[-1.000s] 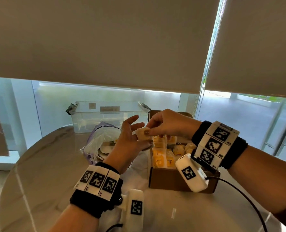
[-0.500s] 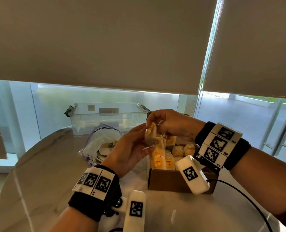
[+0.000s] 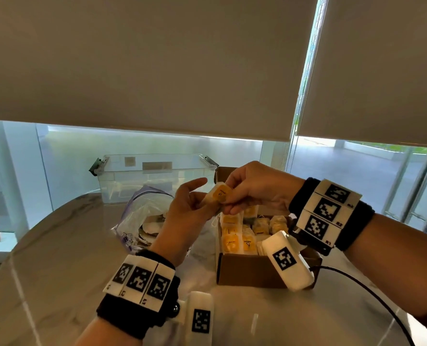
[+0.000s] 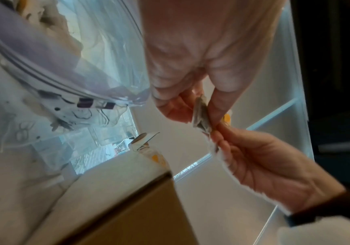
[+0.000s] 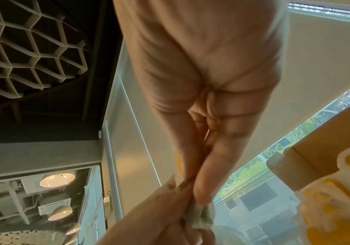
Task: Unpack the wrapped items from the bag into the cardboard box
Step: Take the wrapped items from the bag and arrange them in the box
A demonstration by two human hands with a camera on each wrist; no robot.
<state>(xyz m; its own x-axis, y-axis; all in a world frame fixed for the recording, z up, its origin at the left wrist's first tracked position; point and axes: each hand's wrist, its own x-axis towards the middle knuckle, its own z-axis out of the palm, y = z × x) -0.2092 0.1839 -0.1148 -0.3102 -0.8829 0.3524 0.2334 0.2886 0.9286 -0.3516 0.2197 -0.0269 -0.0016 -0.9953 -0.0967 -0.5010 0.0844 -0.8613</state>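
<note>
Your left hand (image 3: 187,211) and right hand (image 3: 253,188) both pinch one white-and-orange wrapped item (image 3: 219,194). It hangs above the cardboard box (image 3: 252,273) rim, bag (image 3: 145,211) just left.

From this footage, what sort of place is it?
Probably a café or office lounge: a round marble-look table by floor-length windows with roller blinds, and pendant lamps on an open ceiling.

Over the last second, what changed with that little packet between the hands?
The wrapped packet turned from pale side to edge-on to its yellow label facing the camera. The left hand and right hand pinch it throughout, above the cardboard box. Box and bag stayed put.
</note>
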